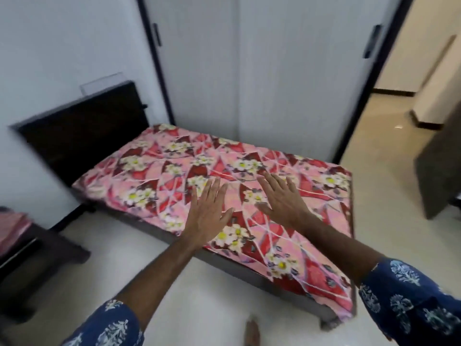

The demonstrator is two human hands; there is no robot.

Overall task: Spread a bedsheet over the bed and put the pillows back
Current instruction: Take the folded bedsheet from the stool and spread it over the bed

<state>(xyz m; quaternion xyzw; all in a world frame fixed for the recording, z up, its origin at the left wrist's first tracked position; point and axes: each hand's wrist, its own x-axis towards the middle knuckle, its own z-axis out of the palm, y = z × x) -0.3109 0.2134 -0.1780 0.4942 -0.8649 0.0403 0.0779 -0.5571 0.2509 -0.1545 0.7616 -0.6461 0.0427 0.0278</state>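
Note:
A pink and red bedsheet (294, 248) with white and yellow flowers lies flat over the whole bed, its edge hanging over the near side. The dark headboard (82, 136) stands at the left against the wall. My left hand (207, 211) and my right hand (282, 198) are held out side by side over the sheet's near middle, fingers spread, palms down, holding nothing. Whether they touch the cloth I cannot tell. No pillow lies on the bed. A pink cloth bundle (12, 226), possibly pillows, sits at the far left edge.
A white sliding wardrobe (237, 71) stands right behind the bed. A dark low table (32, 265) carries the pink bundle at the left. An open doorway (389, 121) and a dark door (439, 156) are to the right. Pale tiled floor (212, 295) runs along the bed's near side, with my foot (252, 333) on it.

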